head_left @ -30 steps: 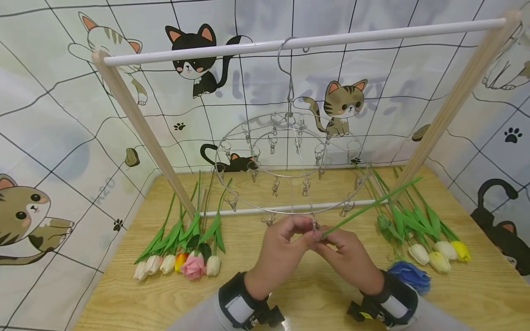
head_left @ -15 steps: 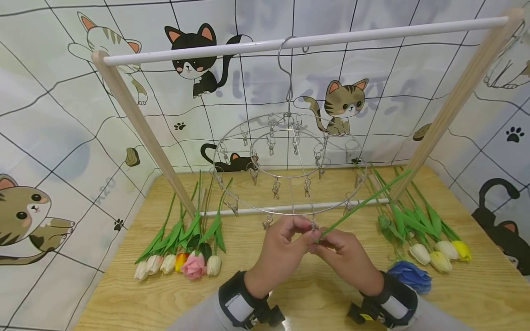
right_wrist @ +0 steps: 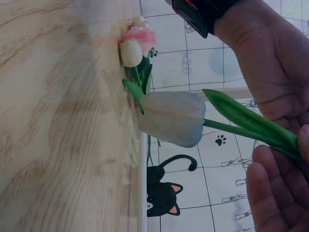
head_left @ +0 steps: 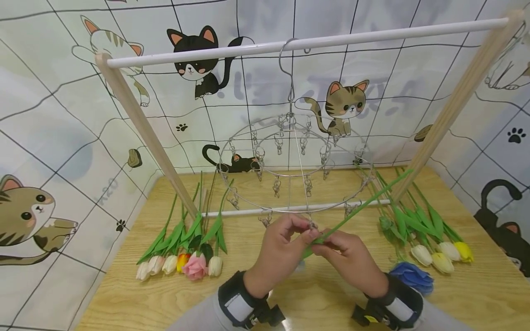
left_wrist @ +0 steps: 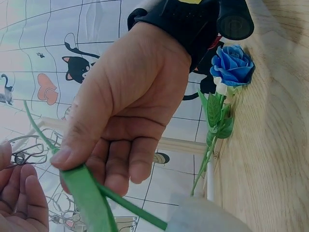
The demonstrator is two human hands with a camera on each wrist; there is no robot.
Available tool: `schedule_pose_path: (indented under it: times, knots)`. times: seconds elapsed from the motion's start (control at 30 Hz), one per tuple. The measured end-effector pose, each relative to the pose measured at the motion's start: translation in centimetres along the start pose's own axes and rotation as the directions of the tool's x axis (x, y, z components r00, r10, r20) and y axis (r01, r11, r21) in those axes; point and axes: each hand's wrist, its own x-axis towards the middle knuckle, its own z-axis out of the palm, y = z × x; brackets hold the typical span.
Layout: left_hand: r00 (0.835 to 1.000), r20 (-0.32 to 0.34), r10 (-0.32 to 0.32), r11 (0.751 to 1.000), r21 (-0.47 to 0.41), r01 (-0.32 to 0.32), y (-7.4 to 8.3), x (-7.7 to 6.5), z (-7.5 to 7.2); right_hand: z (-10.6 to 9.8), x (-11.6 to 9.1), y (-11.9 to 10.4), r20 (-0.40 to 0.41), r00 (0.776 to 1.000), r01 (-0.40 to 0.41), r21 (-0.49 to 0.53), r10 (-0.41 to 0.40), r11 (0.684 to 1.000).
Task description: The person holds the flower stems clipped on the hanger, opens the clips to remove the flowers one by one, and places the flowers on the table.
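Observation:
In the head view, my left hand (head_left: 276, 255) pinches a small wire clip (head_left: 312, 225) at the front of a round metal clip hanger (head_left: 265, 209). The clip (left_wrist: 23, 158) also appears beside its fingertips in the left wrist view. Close beside it, my right hand (head_left: 352, 262) grips an artificial tulip by its green stem (head_left: 360, 209), which slants up to the right. Its whitish bloom (right_wrist: 174, 118) and long leaf (right_wrist: 241, 108) show in the right wrist view, the bloom hanging below the hands. Whether the stem touches the clip cannot be told.
The hanger hangs by its hook from a white rail (head_left: 248, 49) on a wooden stand. Several tulips and a pink rose (head_left: 194, 266) lie left on the table (head_left: 256, 308). More tulips and a blue rose (head_left: 411, 277) lie right, near my right wrist.
The tulip's stem shifts slightly leftward, and its leaf and pale bloom come into sight beneath my hands. The hanger turns a little. My left hand stays on the clip.

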Motion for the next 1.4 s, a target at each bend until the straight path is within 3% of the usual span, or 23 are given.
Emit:
schedule_pose_path:
  times: [0.13, 0.43, 0.67, 0.87, 1.17, 1.4]
  knots:
    - [1.000, -0.008, 0.016, 1.000, 0.013, -0.016, -0.1, 0.1, 0.0, -0.4, -0.3, 0.0, -0.010, 1.000, 0.010, -0.029, -0.010, 1.000]
    - [0.999, -0.028, -0.041, 0.999, 0.025, 0.041, 0.2, 0.2, 0.3, -2.1, -1.0, -0.3, -0.025, 1.000, -0.014, -0.092, 0.012, 0.996]
    - [0.997, -0.025, -0.072, 0.996, 0.051, 0.073, 0.3, 0.1, 0.3, -4.5, -1.5, -0.8, -0.012, 1.000, -0.002, -0.021, 0.002, 1.000]
    - [0.994, -0.032, -0.109, 0.993, 0.046, 0.111, 0.4, 0.1, 0.3, -6.9, -1.7, -1.2, -0.050, 0.999, -0.020, -0.090, 0.016, 0.996]
    - [0.994, -0.023, -0.111, 0.993, 0.046, 0.112, 0.5, 0.2, 0.3, -10.3, -1.3, -1.8, -0.096, 0.987, -0.149, -0.208, 0.131, 0.967]
    - [0.993, -0.024, -0.113, 0.992, 0.049, 0.114, 0.7, 0.1, 0.3, -12.7, -0.6, -0.9, -0.074, 0.967, -0.255, -0.225, 0.245, 0.940]
